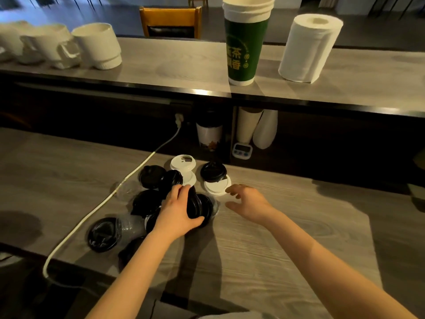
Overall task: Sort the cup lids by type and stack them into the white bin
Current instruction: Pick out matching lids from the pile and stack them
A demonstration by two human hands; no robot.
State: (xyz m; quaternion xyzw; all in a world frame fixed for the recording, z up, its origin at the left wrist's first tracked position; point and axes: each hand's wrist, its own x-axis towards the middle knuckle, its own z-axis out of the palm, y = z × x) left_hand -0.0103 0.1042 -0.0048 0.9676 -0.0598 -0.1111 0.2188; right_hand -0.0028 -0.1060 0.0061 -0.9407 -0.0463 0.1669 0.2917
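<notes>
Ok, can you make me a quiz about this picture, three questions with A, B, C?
1. Where is the paper towel roll? A) right of the tall cup B) on the floor C) in a hand
2. What colour is the tall cup's sleeve? A) red B) green C) blue
3. What is the left hand doing? A) gripping black lids B) lying flat C) waving
Answers: 1A, both stand on the upper counter; 2B, the sleeve is plainly green; 3A, its fingers curl round them.

Your worktop [264,249] sits in dim warm light; shadows fall toward its near edge, and mugs [96,44] beyond its far-left corner blur.
</notes>
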